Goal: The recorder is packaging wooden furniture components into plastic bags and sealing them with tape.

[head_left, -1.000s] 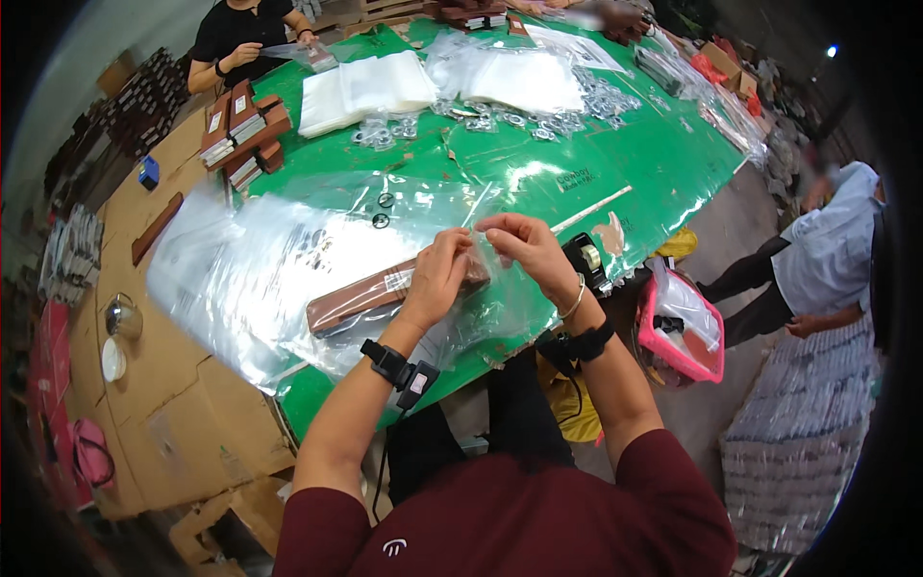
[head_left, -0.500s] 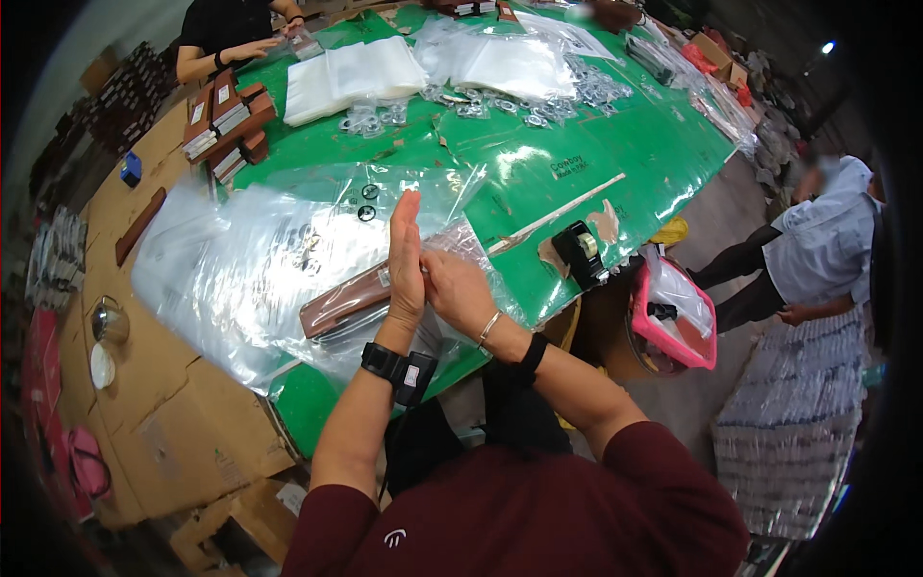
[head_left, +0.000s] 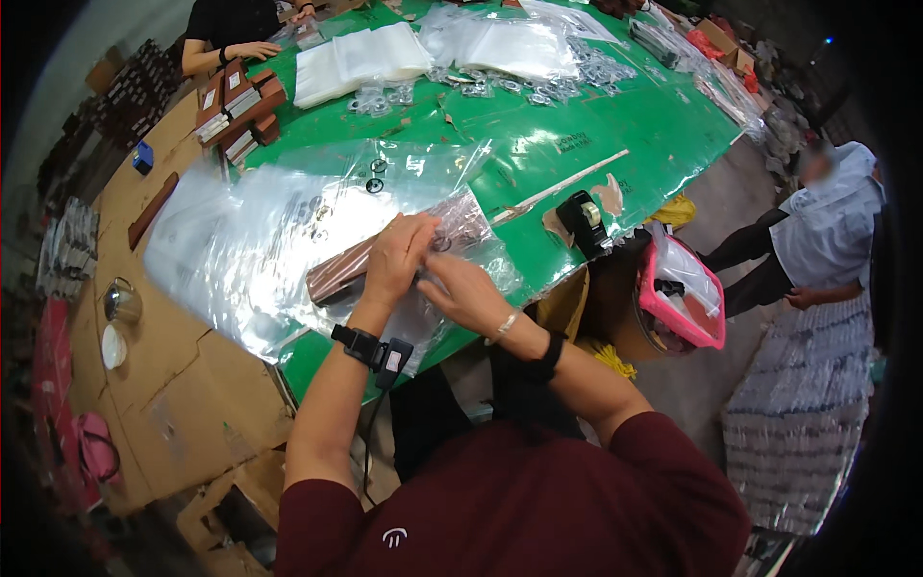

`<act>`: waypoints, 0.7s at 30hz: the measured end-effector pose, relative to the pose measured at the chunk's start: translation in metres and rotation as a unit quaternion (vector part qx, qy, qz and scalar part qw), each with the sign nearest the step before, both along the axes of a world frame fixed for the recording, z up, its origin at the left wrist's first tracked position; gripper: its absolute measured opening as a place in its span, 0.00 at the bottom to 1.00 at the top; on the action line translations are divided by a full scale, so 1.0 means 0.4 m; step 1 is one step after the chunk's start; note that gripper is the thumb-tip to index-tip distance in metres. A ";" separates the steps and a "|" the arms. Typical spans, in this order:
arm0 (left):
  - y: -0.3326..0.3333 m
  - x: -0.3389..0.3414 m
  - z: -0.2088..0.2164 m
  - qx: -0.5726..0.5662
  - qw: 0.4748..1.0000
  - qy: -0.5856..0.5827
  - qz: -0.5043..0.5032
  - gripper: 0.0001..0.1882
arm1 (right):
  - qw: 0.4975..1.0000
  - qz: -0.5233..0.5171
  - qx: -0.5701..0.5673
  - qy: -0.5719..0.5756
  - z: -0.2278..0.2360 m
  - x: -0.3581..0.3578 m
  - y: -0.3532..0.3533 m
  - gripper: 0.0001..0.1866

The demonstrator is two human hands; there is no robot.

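Head view: I read both hands above the near side of the green table (head_left: 538, 144). Left hand (head_left: 394, 258): fingers straight and held together, palm down, laid over the middle of a long brown pack (head_left: 336, 276); I see no grasp around it. Right hand (head_left: 466, 288): just beside the left, fingers partly bent, fingertips at the near edge of the pack; I cannot tell whether they pinch any film.

Brown pack: it lies on the table, under glossy clear film, slanting from lower left to upper right. Its left end is exposed to my view; the hands cover its middle. Beneath it and to its left I register a spread of clear plastic bags (head_left: 250, 221).

Surroundings: a black tape dispenser (head_left: 582, 221) stands to the right of the hands, near the table edge. Beyond that edge I locate a pink basket (head_left: 718, 338) with mixed contents. Toward the far side, I note a stack of whitish bags (head_left: 389, 60), small clear packets (head_left: 385, 96) just in front of it, and stacked brown boxes (head_left: 236, 101) to its left. A co-worker in black (head_left: 231, 24) is at the far left corner.
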State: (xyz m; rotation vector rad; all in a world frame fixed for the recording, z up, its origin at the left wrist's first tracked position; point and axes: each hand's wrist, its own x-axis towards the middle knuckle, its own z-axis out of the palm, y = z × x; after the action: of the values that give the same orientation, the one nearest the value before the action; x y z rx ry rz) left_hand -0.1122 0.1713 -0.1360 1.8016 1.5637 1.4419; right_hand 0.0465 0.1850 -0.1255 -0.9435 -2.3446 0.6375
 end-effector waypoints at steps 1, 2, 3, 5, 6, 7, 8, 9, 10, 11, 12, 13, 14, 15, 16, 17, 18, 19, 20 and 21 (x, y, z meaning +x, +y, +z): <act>0.002 -0.004 0.000 -0.008 1.000 0.018 0.000 0.13 | 0.995 0.077 -0.025 0.061 0.006 0.030 -0.001 0.14; 0.003 -0.008 0.000 -0.016 0.999 0.036 0.001 0.12 | 0.979 0.154 -0.050 0.122 0.018 0.059 0.001 0.13; 0.004 -0.004 -0.002 -0.001 0.999 0.052 0.004 0.08 | 0.972 0.116 -0.117 0.166 0.075 0.079 0.009 0.11; 0.004 0.000 0.006 0.006 0.998 0.068 0.010 0.07 | 0.947 0.059 -0.207 0.237 0.091 0.113 0.102 0.11; -0.001 0.003 0.008 0.010 0.996 0.082 0.017 0.06 | 0.927 0.035 -0.241 0.284 0.078 0.117 0.139 0.11; -0.001 0.003 0.003 0.010 0.996 0.083 0.018 0.06 | 0.927 0.035 -0.240 0.285 0.065 0.114 0.153 0.11; 0.000 0.002 -0.006 0.019 0.995 0.092 0.025 0.06 | 0.959 0.042 -0.166 0.224 0.052 0.110 0.162 0.11; 0.004 -0.002 -0.012 0.027 0.994 0.102 0.033 0.07 | 0.981 0.049 -0.091 0.162 0.032 0.101 0.169 0.11; 0.004 0.000 -0.010 0.026 0.994 0.102 0.033 0.07 | 0.981 0.049 -0.092 0.163 -0.003 0.093 0.157 0.11; 0.007 0.002 -0.009 0.005 0.995 0.097 0.034 0.06 | 0.990 0.113 0.016 0.085 -0.044 0.079 0.131 0.11; 0.007 0.002 -0.010 -0.016 0.995 0.092 0.038 0.06 | 0.977 0.176 0.124 0.006 -0.058 0.066 0.102 0.12; 0.007 0.002 -0.011 -0.018 0.995 0.092 0.039 0.06 | 0.976 0.178 0.122 0.006 -0.068 0.060 0.086 0.12; 0.008 0.002 -0.012 -0.015 0.995 0.088 0.035 0.07 | 0.983 0.156 0.094 -0.019 -0.076 0.057 0.071 0.13; 0.007 -0.001 -0.014 -0.013 0.996 0.085 0.032 0.07 | 0.988 0.134 0.066 -0.043 -0.077 0.053 0.063 0.14; 0.004 -0.004 -0.013 -0.015 0.996 0.086 0.031 0.07 | 0.988 0.133 0.064 -0.042 -0.057 0.059 0.057 0.14; 0.001 -0.006 -0.013 -0.011 0.995 0.093 0.024 0.08 | 0.988 0.140 -0.032 0.047 -0.030 0.082 0.057 0.16; 0.001 -0.009 -0.006 -0.004 0.995 0.099 0.019 0.09 | 0.972 0.148 -0.125 0.135 0.011 0.108 0.063 0.17; 0.001 -0.006 -0.003 -0.006 0.995 0.097 0.018 0.09 | 0.979 0.130 -0.095 0.124 0.051 0.149 0.074 0.19; -0.001 -0.005 0.003 -0.023 0.993 0.111 0.020 0.10 | 0.985 0.113 -0.065 0.114 0.079 0.195 0.089 0.21; 0.008 0.001 0.007 -0.035 0.992 0.124 0.017 0.11 | 0.990 0.119 0.013 0.070 0.086 0.245 0.107 0.27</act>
State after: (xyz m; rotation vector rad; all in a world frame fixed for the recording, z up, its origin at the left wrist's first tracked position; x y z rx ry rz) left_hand -0.1119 0.1745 -0.1332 1.9822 1.7465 1.1972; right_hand 0.1444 0.2278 -0.0912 -0.5917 -2.3513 0.7398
